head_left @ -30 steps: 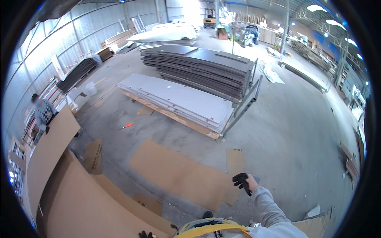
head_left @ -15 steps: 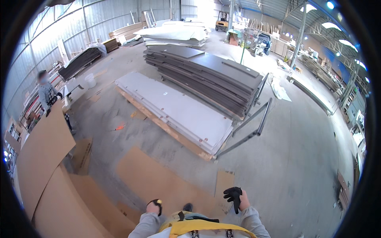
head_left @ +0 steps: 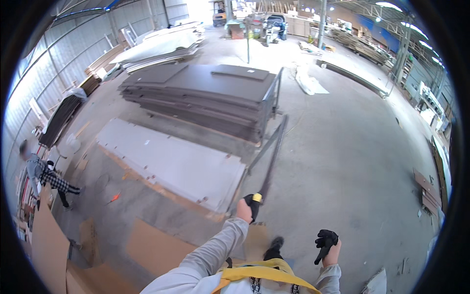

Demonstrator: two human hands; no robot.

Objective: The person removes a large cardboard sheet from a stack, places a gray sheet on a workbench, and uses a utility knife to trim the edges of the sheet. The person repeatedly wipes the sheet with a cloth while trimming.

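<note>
My left hand, in a black glove, is closed on a small yellow object, just in front of a dark metal rail beside the white panel stack. My right hand, also black-gloved, hangs at lower right over the concrete, its fingers loosely bent and apart with nothing visible in them. Brown cardboard lies on the floor below, partly hidden by my left arm.
A co-worker in checked clothing stands at far left by an upright brown sheet. Dark board stacks stand behind the white panels. A long low trolley and leaning boards are on the right.
My left hand has risen forward toward the rail, and my right hand has shifted right in the picture. The view has swung rightward. The co-worker's legs are in a wider stride.
</note>
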